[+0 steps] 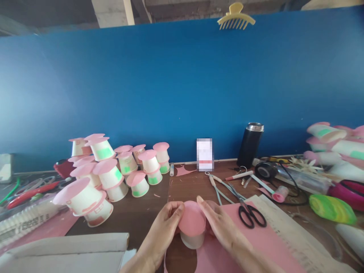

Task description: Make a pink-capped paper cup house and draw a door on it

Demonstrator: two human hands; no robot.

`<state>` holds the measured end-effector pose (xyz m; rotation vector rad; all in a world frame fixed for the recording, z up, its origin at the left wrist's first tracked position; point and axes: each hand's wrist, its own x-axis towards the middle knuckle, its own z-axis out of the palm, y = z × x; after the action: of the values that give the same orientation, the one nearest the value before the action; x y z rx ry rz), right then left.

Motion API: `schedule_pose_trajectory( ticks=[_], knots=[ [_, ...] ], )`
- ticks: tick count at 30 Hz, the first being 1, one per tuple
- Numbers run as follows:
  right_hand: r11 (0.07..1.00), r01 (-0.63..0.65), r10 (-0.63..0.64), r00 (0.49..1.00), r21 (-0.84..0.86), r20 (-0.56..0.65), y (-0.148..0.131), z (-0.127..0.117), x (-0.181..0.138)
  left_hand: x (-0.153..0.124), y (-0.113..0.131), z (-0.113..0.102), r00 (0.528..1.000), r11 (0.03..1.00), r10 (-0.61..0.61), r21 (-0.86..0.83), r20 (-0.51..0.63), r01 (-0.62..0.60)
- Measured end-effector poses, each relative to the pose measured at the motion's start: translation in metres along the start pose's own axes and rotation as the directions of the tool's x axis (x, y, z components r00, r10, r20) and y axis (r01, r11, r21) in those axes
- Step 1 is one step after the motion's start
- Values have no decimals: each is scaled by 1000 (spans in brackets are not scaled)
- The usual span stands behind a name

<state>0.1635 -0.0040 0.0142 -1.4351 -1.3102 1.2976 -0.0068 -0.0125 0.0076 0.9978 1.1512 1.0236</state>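
Both my hands hold one small white paper cup [192, 239] that stands upside down on the brown table, capped by a pink paper disc [192, 220]. My left hand [165, 223] curls round the disc's left edge with its fingers pressed on it. On the right side, my right hand [217, 222] lies over the disc's rim, thumb up. A pink paper sheet [256, 242] with a round cut-out lies under and to the right of the cup.
A heap of finished pink-topped cups [108, 174] fills the left. Black scissors [250, 214], tweezers [218, 187], a pen [239, 175], a black flask [249, 145], tape [264, 170] and more cups [335, 142] lie at right. A cardboard box [65, 252] sits front left, before a blue wall.
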Motion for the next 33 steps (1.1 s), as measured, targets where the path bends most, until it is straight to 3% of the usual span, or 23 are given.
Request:
schedule_pose_trajectory(
  ticks=[5, 10, 16, 27, 33],
  knots=[
    [999, 37, -37, 999, 23, 10, 8, 5, 9, 5, -5, 2, 1000, 998, 26, -49, -2, -26],
    [998, 54, -54, 998, 12, 25, 14, 4, 7, 8, -7, 0, 999, 999, 51, 8, -19, -51],
    [999, 43, -43, 999, -31, 0, 10, 3, 8, 12, -2, 2, 989, 988, 82, 137, -123, -65],
    [998, -1, 0, 1000, -66, -23, 6, 7, 17, 18, -10, 12, 989, 998, 56, 41, -139, -51],
    [996, -20, 19, 1000, -83, -22, 7, 11, 11, 15, -9, 16, 979, 995, 30, 96, -202, -11]
  ],
)
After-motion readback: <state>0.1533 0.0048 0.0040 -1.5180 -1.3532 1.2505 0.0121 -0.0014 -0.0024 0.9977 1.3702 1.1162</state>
